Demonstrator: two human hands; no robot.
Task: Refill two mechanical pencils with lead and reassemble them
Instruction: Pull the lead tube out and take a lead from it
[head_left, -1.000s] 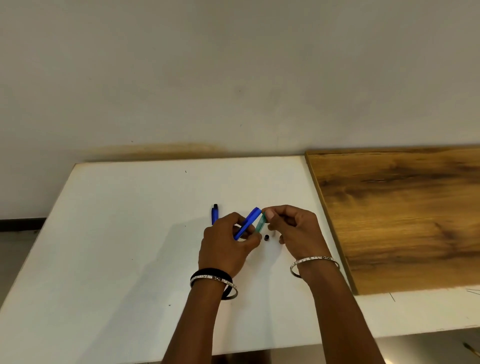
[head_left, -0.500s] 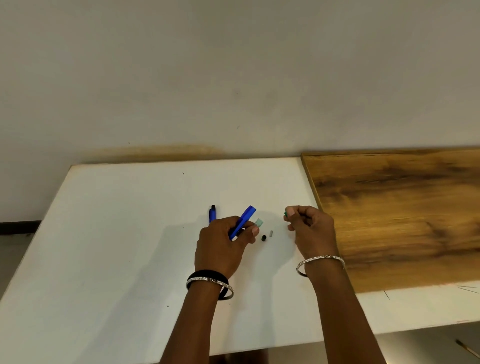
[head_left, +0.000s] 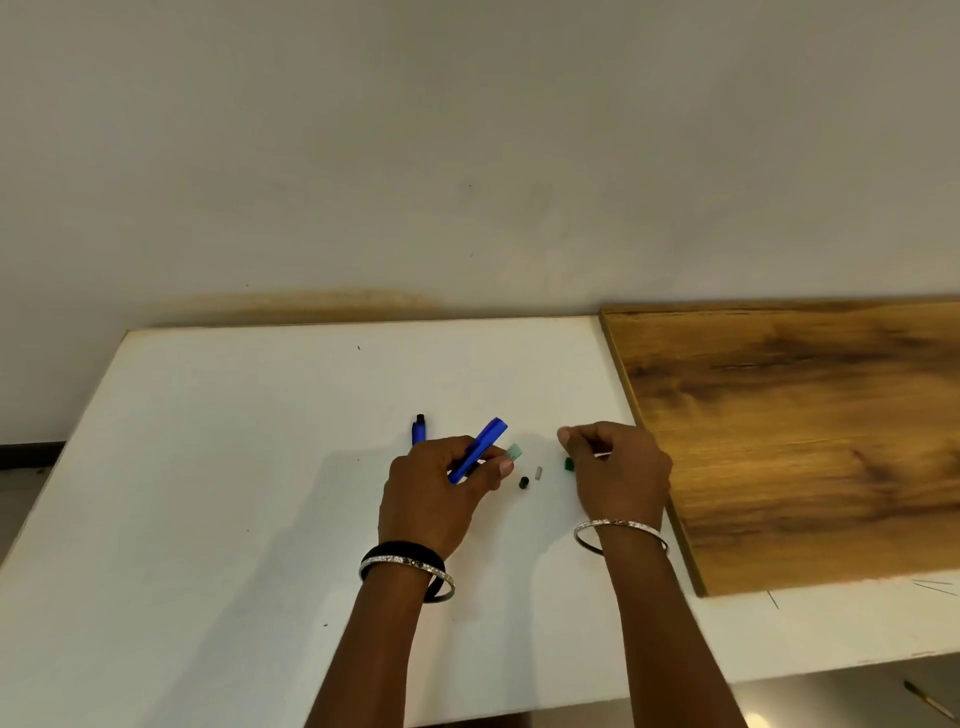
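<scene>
My left hand (head_left: 436, 493) grips a blue mechanical pencil (head_left: 480, 448) that slants up to the right, together with a pale green tube (head_left: 514, 451) whose end sticks out past my fingers. A second blue pencil (head_left: 418, 428) with a black tip lies on the white table (head_left: 234, 467), mostly hidden behind that hand. A small black cap (head_left: 523, 482) and a small grey piece (head_left: 538, 472) lie between my hands. My right hand (head_left: 621, 467) is curled, with a small dark green cap (head_left: 569, 464) pinched at its thumb side, low over the table.
A brown wooden board (head_left: 805, 441) lies on the right part of the table, its left edge close to my right hand. A plain wall stands behind the table. Thin lead sticks (head_left: 935, 586) lie near the board's front right corner.
My right hand pulled the green cap off the pale green tube and moved away to the right, then lowered. My left hand kept the blue pencil and tube and barely moved.
</scene>
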